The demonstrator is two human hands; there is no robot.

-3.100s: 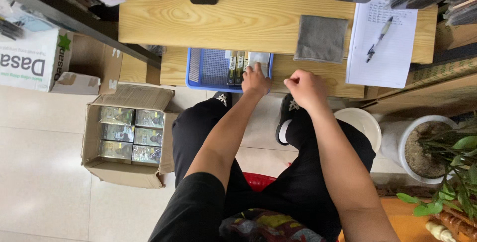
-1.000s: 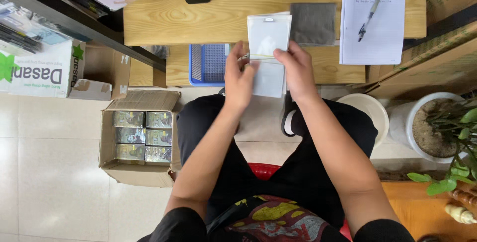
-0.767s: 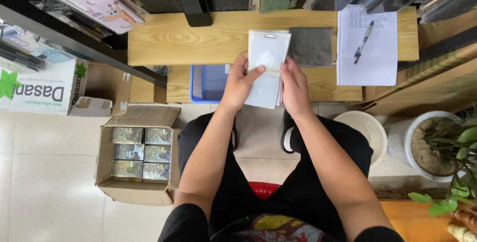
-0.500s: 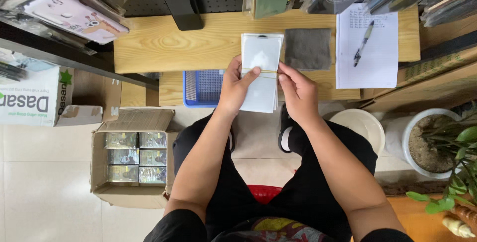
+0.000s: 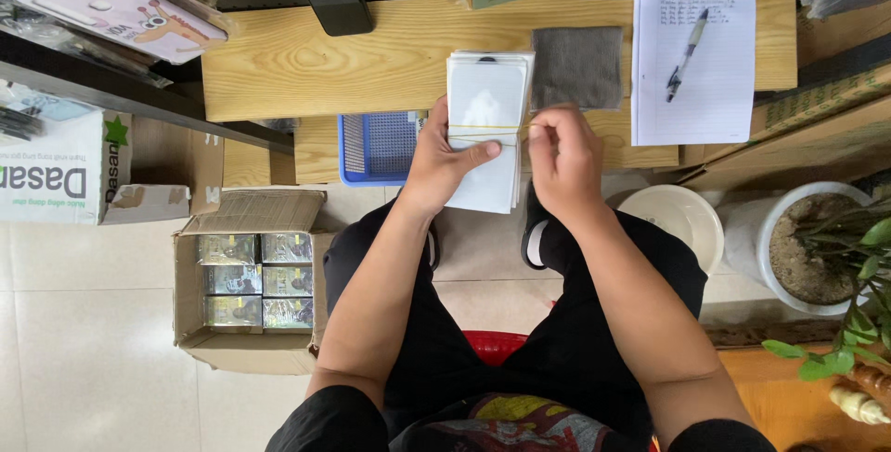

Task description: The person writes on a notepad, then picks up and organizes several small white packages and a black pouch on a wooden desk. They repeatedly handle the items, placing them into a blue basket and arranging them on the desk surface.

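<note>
My left hand [image 5: 438, 161] grips a stack of flat white packets [image 5: 486, 104] from its left edge, thumb across the front. A thin rubber band [image 5: 483, 128] runs around the middle of the stack. My right hand [image 5: 560, 153] pinches that band at the stack's right edge, fingers closed on it. The stack is held upright above my lap, in front of the wooden shelf [image 5: 371, 58]. A blue plastic basket [image 5: 379, 147] sits on the lower shelf just left of my left hand.
A grey cloth [image 5: 577, 66] and a sheet of paper with a pen [image 5: 691, 44] lie on the shelf. An open cardboard box [image 5: 251, 271] of small packages stands on the floor at left. A white bucket [image 5: 682, 220] and a potted plant [image 5: 817, 248] stand at right.
Three seconds ago both hands were at the blue basket. They lifted out the white stack. My right hand has since slid from the front to the right edge, onto the band.
</note>
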